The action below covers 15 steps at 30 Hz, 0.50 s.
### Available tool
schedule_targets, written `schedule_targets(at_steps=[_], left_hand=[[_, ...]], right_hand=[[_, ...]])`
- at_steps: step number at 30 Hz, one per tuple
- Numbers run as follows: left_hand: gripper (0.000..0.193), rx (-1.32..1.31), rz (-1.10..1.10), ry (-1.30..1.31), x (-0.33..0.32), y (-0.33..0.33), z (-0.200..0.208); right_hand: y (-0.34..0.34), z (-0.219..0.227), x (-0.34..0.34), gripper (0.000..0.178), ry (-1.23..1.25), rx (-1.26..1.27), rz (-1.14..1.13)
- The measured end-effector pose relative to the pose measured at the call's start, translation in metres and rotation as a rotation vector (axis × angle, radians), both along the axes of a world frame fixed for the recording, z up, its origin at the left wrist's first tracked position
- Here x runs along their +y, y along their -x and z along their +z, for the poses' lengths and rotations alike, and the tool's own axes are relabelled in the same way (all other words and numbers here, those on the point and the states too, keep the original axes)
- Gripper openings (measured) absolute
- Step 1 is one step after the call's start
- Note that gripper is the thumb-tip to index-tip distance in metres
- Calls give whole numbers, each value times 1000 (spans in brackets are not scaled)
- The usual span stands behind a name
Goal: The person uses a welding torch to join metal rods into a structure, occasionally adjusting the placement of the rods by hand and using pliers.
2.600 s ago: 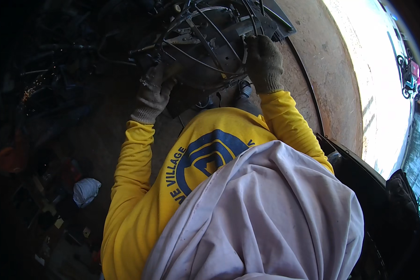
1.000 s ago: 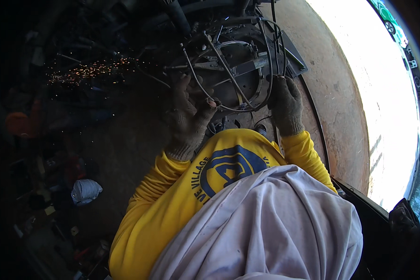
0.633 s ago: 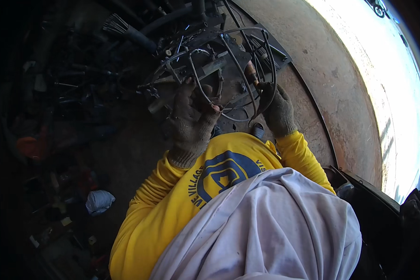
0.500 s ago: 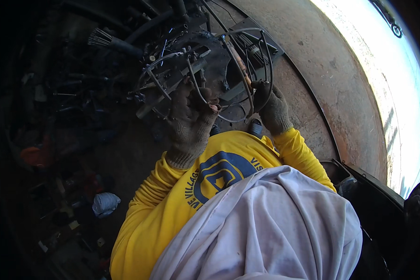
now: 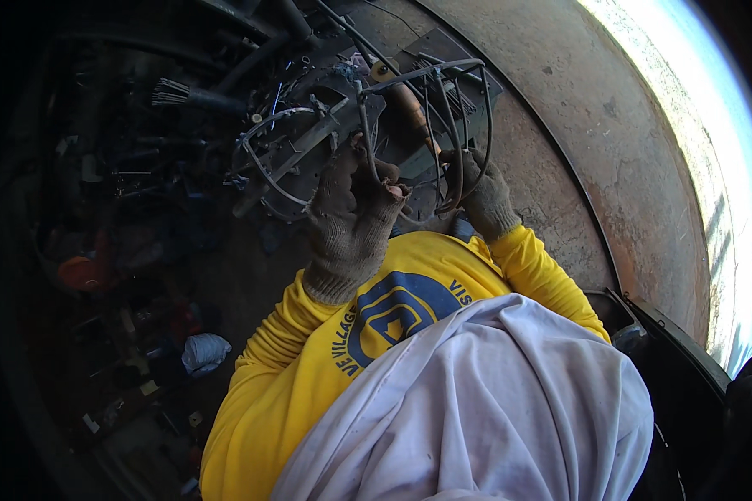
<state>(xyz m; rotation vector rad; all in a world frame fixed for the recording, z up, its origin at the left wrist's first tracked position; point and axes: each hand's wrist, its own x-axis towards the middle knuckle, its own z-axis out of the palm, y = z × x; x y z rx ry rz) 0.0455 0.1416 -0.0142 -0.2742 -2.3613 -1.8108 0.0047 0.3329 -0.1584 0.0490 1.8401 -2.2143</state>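
A frame of bent metal rods, with a curved top and several long ribs, stands up between my gloved hands. My left hand has its fingers curled round the rod at the frame's left side, a bare fingertip poking out of the worn glove. At the frame's right side my right hand grips the rods low down, partly hidden behind them. Behind the ribs lies a brown, tapering tool with an orange tip, close to my right fingers. I cannot tell whether those fingers touch it.
Another bent-rod piece rests on the cluttered dark metal work surface. A bundle of thin rods in a tube sticks out at the left. A grey-white wad lies among scraps on the floor. Concrete ground stretches to the right.
The rod frame has turned in my hands, and its left rod now stands more upright. My left hand has shifted slightly right. More of the brown tool shows.
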Motion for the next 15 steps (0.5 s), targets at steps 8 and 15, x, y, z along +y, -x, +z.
schedule_targets(at_steps=[8, 15], left_hand=[[55, 11, -22, 33, 18, 5, 7], [48, -69, 4, -91, 13, 8, 2]], right_hand=[[6, 3, 5, 31, 166, -306, 13], [8, 7, 4, 36, 138, -326, 72]])
